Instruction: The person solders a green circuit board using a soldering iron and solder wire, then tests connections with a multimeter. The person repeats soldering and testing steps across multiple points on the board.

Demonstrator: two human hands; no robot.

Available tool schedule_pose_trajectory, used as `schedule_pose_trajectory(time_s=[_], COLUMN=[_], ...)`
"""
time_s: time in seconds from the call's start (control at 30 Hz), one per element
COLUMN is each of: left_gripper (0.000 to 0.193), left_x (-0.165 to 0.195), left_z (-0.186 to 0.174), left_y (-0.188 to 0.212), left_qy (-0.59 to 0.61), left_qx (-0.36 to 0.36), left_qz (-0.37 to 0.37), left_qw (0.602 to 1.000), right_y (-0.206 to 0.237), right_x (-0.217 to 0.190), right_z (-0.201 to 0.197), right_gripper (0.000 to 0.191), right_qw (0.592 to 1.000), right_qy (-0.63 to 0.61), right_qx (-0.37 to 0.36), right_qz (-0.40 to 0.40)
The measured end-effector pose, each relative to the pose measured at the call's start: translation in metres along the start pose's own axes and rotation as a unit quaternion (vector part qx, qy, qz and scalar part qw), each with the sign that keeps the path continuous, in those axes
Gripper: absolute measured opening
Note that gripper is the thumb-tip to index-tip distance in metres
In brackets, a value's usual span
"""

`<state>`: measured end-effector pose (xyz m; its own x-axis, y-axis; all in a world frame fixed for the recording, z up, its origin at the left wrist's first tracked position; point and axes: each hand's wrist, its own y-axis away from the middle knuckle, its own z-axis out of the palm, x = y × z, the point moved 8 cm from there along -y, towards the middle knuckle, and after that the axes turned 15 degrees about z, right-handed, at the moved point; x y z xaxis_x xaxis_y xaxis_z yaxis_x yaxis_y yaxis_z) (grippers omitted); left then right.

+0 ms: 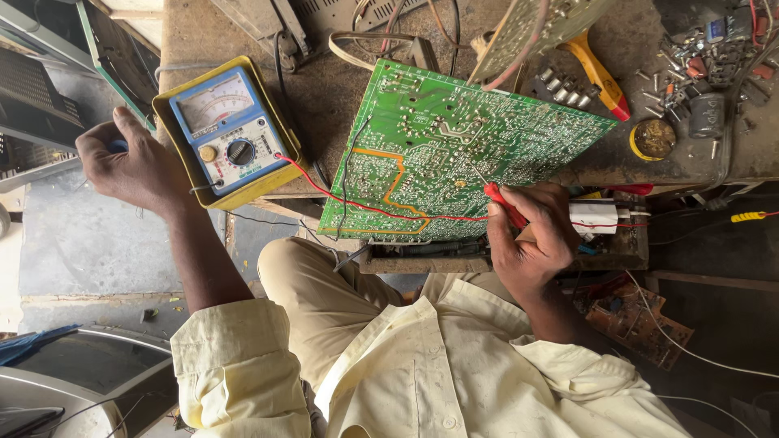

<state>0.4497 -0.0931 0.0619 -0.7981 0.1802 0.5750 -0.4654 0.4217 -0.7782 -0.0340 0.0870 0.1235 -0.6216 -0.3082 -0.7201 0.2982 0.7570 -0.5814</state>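
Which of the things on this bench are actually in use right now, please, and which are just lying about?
In use:
right hand holding the red probe
green circuit board
yellow-cased meter
red lead
left hand gripping a blue object

Lying about:
yellow-handled tool
round tin
loose small parts
brown board

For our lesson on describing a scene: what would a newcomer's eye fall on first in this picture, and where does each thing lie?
First comes the large green circuit board, tilted at the centre over the workbench. The right hand presses a red probe to its lower edge, and a red wire runs from there to the yellow-cased analog meter at the left. The left hand grips something blue beside that meter.
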Motion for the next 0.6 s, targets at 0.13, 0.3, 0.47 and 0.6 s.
schedule_pose_trajectory(time_s=[0.13, 0.3, 0.47, 0.6], left_gripper=[0.027, 0.026, 0.027, 0.027], left_x=[0.004, 0.003, 0.003, 0.001], left_z=[-0.001, -0.002, -0.002, -0.002], left_y=[-0.001, 0.0, -0.001, 0.0], left_qy=[-0.001, 0.008, 0.01, 0.009], left_qx=[0.005, 0.006, 0.009, 0.005], left_qz=[0.02, 0.001, 0.01, 0.008], left_qw=[1.0, 1.0, 1.0, 1.0], right_y=[0.001, 0.002, 0.002, 0.001], right_x=[-0.001, -0.005, -0.006, -0.006], right_z=[0.003, 0.008, 0.009, 0.009], right_gripper=[0.027, 0.029, 0.029, 0.03], right_qw=[1.0, 1.0, 1.0, 1.0], right_qy=[0.0, 0.007, 0.008, 0.015], right_qx=[-0.006, -0.016, -0.013, -0.011], right_qz=[0.002, -0.006, 0.0, -0.006])
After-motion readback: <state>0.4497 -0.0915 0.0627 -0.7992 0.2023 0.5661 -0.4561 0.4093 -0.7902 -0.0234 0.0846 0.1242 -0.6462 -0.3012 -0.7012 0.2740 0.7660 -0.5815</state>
